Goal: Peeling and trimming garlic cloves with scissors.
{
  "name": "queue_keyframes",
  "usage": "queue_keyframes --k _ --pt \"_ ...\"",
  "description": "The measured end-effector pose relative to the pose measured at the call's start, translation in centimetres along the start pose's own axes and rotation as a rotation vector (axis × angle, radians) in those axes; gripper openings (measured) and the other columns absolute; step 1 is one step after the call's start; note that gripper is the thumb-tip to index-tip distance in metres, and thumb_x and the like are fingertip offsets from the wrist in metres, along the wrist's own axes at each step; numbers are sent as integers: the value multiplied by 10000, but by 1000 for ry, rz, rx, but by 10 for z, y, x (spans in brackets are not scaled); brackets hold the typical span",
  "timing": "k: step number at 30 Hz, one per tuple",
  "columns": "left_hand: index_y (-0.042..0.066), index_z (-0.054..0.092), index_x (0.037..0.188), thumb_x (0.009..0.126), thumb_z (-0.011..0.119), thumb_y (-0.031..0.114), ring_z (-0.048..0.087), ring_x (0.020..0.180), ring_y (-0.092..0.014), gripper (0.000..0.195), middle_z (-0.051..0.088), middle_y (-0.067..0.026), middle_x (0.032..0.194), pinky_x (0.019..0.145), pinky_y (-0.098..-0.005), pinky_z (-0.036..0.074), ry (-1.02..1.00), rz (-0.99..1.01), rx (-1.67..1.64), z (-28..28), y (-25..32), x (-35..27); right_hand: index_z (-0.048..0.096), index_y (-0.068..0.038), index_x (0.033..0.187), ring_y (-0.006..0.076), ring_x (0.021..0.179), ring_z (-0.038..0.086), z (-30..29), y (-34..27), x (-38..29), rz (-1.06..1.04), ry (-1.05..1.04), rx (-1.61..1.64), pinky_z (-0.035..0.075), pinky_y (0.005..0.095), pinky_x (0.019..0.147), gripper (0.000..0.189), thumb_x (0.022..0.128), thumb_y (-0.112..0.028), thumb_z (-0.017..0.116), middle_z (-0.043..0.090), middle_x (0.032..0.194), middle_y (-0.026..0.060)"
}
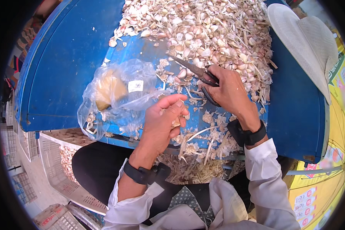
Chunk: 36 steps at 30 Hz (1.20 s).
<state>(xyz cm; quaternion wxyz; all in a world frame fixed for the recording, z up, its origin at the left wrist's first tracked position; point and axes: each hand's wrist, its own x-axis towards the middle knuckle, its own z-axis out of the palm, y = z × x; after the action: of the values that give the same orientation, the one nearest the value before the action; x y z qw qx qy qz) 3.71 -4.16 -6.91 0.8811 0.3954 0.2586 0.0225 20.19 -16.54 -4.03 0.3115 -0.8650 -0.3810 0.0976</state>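
Note:
My right hand (pixel 231 89) grips black-handled scissors (pixel 194 68), their dark metal blades pointing up and left over the edge of a heap of garlic cloves (pixel 201 28). Curled fingers of my left hand (pixel 165 120) close around a small pale garlic piece (pixel 176 123), mostly hidden by the fingers. Beside the left hand, a clear plastic bag (pixel 141 72) lies on the blue metal tabletop (pixel 66 72). Inside the bag is a yellowish-brown lump that I cannot identify. Dry garlic stems and skins (pixel 210 141) are strewn below the right hand.
A pale woven hat (pixel 307 37) rests at the table's right side, near a yellow printed umbrella (pixel 316 184). Left of my knee stands a pale plastic crate (pixel 53 164) with garlic by it. More garlic waste (pixel 192 169) lies beneath the table's front edge.

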Motion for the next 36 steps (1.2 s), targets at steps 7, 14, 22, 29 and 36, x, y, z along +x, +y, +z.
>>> queue_keyframes --k 7,14,22,29,36 --pt "53 556 1062 955 578 186 563 634 -77 173 592 -46 864 390 -157 351 8 46 -263 -2 -12 14 635 -5 788 396 733 637 35 3 66 -50 -9 -260 492 451 650 207 702 -181 703 640 750 214" --pt "79 546 986 952 596 230 556 665 -82 163 560 -20 813 400 -157 352 76 124 -277 -11 -17 17 664 -28 805 378 740 646 39 9 58 -86 -53 -164 505 441 651 138 699 -117 669 654 761 204" --pt "98 552 950 951 600 271 561 675 -89 179 560 -5 811 412 -153 357 117 102 -198 -1 -10 19 637 1 801 223 606 600 28 1 51 -19 -117 -7 449 335 555 200 678 -120 738 630 662 97" --pt "75 571 1047 962 577 286 576 688 -95 228 594 -40 870 404 -135 363 -94 5 -346 -3 -11 18 636 -7 825 58 612 516 -1 -44 31 -193 -555 349 415 222 546 163 717 -64 745 607 687 -7" --pt "53 546 1167 963 564 215 582 659 -95 261 597 -66 905 365 -135 382 -141 -162 -672 21 -29 5 633 -4 899 70 715 606 -6 -24 -33 118 -133 391 475 221 617 293 682 -90 810 653 773 22"
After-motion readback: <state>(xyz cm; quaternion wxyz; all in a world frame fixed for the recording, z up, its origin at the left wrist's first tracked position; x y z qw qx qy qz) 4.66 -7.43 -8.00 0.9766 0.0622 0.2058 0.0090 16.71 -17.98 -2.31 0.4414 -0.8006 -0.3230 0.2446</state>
